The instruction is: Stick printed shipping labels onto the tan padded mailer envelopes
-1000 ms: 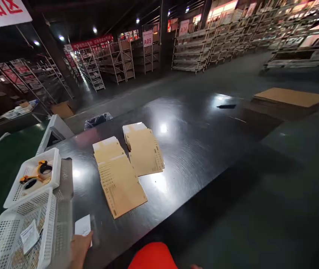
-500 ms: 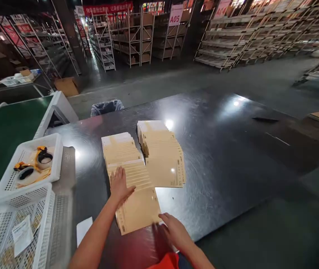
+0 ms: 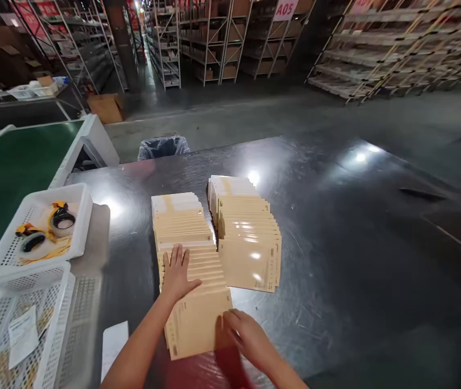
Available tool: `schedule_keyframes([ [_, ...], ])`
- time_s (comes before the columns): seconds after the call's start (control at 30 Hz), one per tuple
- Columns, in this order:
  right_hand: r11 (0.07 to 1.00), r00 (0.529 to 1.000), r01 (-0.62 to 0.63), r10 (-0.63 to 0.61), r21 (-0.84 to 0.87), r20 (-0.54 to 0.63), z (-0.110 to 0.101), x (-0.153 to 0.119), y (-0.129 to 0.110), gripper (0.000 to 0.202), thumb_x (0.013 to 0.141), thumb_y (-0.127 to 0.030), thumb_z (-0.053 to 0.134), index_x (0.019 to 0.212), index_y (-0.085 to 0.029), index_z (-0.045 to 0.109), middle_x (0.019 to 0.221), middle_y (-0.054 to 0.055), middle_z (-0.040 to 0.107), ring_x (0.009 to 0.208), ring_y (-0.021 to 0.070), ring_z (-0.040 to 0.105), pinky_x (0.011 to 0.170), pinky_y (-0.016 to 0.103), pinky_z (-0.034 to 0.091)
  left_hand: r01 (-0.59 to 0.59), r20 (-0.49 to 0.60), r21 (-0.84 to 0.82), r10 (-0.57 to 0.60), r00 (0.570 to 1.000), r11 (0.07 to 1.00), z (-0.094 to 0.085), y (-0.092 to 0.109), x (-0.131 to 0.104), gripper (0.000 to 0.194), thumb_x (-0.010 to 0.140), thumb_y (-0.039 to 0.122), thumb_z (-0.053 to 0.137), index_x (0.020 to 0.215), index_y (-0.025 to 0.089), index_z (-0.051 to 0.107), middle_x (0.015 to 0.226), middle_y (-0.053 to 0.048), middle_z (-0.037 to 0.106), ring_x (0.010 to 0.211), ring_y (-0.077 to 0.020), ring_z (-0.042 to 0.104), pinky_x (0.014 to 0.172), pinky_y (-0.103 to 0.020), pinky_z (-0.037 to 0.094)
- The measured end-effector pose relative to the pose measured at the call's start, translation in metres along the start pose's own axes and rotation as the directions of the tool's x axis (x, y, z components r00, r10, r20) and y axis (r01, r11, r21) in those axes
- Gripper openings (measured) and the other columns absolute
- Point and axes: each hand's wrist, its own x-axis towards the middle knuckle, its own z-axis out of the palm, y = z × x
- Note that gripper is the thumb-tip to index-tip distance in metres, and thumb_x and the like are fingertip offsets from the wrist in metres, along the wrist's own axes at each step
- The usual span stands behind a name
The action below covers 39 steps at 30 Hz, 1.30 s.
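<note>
Two fanned rows of tan paper envelopes lie side by side on the dark table. On the left row (image 3: 201, 319), my left hand (image 3: 176, 276) rests flat with its fingers spread. My right hand (image 3: 247, 336) is at the lower right edge of that row's front envelope, fingers bent close to the edge; whether they pinch it is hard to make out. The right row (image 3: 248, 259) lies farther from me, with no hand on it. Both rows show whitish envelopes at their far ends.
At the left, a white basket (image 3: 85, 216) holds tape dispensers, and another basket (image 3: 62, 302) holds papers. A white paper (image 3: 113, 343) lies beside my left forearm. Beyond are a green conveyor (image 3: 11, 162), a lined bin (image 3: 163, 147) and shelving racks.
The view has shifted, so the envelopes appear lower and the far racks higher. My right hand has come in over the front envelope's edge. My left hand stays on the left row.
</note>
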Motion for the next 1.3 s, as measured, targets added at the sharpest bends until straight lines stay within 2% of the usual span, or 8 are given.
schedule_keyframes([
  [0.17, 0.900, 0.950, 0.311, -0.301, -0.305, 0.079, 0.034, 0.033, -0.012, 0.022, 0.085, -0.016, 0.053, 0.106, -0.018, 0.059, 0.100, 0.010, 0.062, 0.089, 0.0254, 0.054, 0.077, 0.037, 0.038, 0.000, -0.030, 0.019, 0.001, 1.000, 1.000, -0.012, 0.006, 0.007, 0.088, 0.077, 0.063, 0.049, 0.147, 0.015, 0.022, 0.151, -0.020, 0.028, 0.142, -0.0338, 0.014, 0.112, -0.056, -0.004],
  [0.5, 0.856, 0.947, 0.235, -0.308, -0.461, -0.088, 0.074, 0.029, -0.009, 0.012, 0.085, -0.021, 0.059, 0.097, -0.019, 0.059, 0.093, 0.006, 0.061, 0.083, 0.0236, 0.053, 0.074, 0.038, 0.038, 0.099, -0.030, 0.034, -0.098, 0.995, 0.995, -0.042, 0.014, 0.021, 0.068, 0.076, 0.058, 0.051, 0.122, 0.009, 0.054, 0.114, -0.018, 0.053, 0.108, -0.0345, 0.045, 0.098, -0.048, 0.031],
  [0.67, 0.872, 0.901, 0.208, -0.348, -0.444, -0.261, 0.090, 0.015, -0.012, 0.010, 0.087, -0.022, 0.058, 0.097, -0.019, 0.059, 0.093, 0.006, 0.062, 0.081, 0.0217, 0.052, 0.074, 0.038, 0.038, 0.073, -0.019, 0.021, -0.072, 0.997, 0.997, -0.042, 0.033, -0.031, 0.080, 0.070, 0.065, 0.055, 0.124, 0.007, 0.051, 0.121, -0.019, 0.051, 0.113, -0.0348, 0.042, 0.102, -0.048, 0.027],
  [0.8, 0.862, 0.739, 0.291, -0.478, -0.414, -0.475, 0.099, -0.011, -0.008, 0.013, 0.091, -0.019, 0.047, 0.087, -0.019, 0.059, 0.083, 0.005, 0.061, 0.076, 0.0198, 0.050, 0.075, 0.038, 0.038, 0.002, -0.039, 0.030, -0.001, 0.999, 1.000, -0.029, 0.060, -0.097, 0.105, 0.062, 0.065, 0.062, 0.141, 0.005, 0.030, 0.132, -0.020, 0.048, 0.121, -0.0357, 0.038, 0.109, -0.054, 0.016],
  [0.87, 0.846, 0.730, 0.411, -0.529, -0.339, -0.433, 0.085, -0.032, -0.004, 0.021, 0.093, -0.020, 0.042, 0.079, -0.020, 0.057, 0.077, 0.002, 0.060, 0.075, 0.0175, 0.051, 0.074, 0.035, 0.040, 0.004, -0.052, 0.050, -0.002, 0.999, 0.999, -0.021, 0.071, -0.119, 0.102, 0.064, 0.058, 0.065, 0.143, 0.005, 0.028, 0.133, -0.018, 0.049, 0.120, -0.0348, 0.039, 0.109, -0.054, 0.016],
  [1.0, 0.866, 0.831, 0.484, -0.500, -0.127, -0.243, 0.006, -0.043, -0.002, 0.023, 0.094, -0.025, 0.037, 0.084, -0.023, 0.058, 0.075, -0.001, 0.060, 0.068, 0.0122, 0.052, 0.065, 0.024, 0.041, 0.025, -0.093, 0.018, -0.023, 0.995, 1.000, -0.010, 0.079, -0.135, 0.090, 0.070, 0.057, 0.061, 0.141, 0.008, 0.034, 0.132, -0.015, 0.052, 0.119, -0.0324, 0.042, 0.109, -0.052, 0.018],
  [1.17, 0.922, 0.886, 0.325, -0.374, -0.209, -0.273, -0.085, 0.078, -0.032, 0.029, 0.091, -0.017, 0.036, 0.113, -0.016, 0.055, 0.105, 0.010, 0.061, 0.096, 0.0189, 0.055, 0.081, 0.029, 0.044, 0.041, -0.104, -0.001, -0.041, 0.994, 0.999, -0.006, 0.079, -0.133, 0.085, 0.073, 0.056, 0.055, 0.141, 0.010, 0.034, 0.134, -0.013, 0.052, 0.122, -0.0327, 0.041, 0.108, -0.051, 0.019],
  [1.3, 0.840, 0.950, 0.273, -0.312, -0.470, -0.007, -0.082, 0.175, -0.051, 0.035, 0.079, -0.009, 0.049, 0.113, -0.013, 0.057, 0.114, 0.013, 0.058, 0.104, 0.0254, 0.051, 0.087, 0.036, 0.040, 0.039, -0.105, 0.001, -0.038, 0.994, 0.999, -0.004, 0.080, -0.133, 0.085, 0.072, 0.054, 0.055, 0.141, 0.010, 0.035, 0.138, -0.013, 0.050, 0.123, -0.0336, 0.041, 0.108, -0.051, 0.020],
])
